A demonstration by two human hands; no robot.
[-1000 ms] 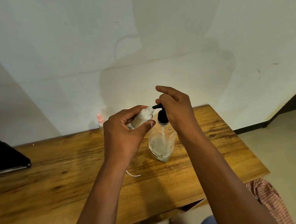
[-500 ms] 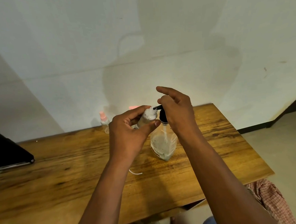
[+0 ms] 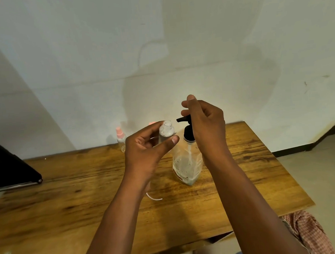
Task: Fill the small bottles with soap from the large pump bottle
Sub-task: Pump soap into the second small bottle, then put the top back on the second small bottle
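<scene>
A large clear pump bottle (image 3: 187, 164) with a black pump head stands on the wooden table (image 3: 69, 190), a little soap at its bottom. My right hand (image 3: 205, 125) rests on top of the pump head, fingers curled over it; the black spout pokes out to the left. My left hand (image 3: 148, 147) grips a small uncapped bottle (image 3: 166, 130) holding whitish soap, upright, its mouth just left of and slightly below the spout tip. A second small bottle (image 3: 121, 139) with a pink cap stands at the table's back edge.
A pink cap top (image 3: 152, 123) peeks out behind my left hand. A thin white tube (image 3: 154, 197) lies on the table under my left wrist. A black flat object (image 3: 9, 170) sits at the left edge. Checked cloth (image 3: 308, 234) hangs below the table's right corner.
The small bottle has come away from the spout, a little to the left and down, and stands more upright. The right hand has risen with the pump head.
</scene>
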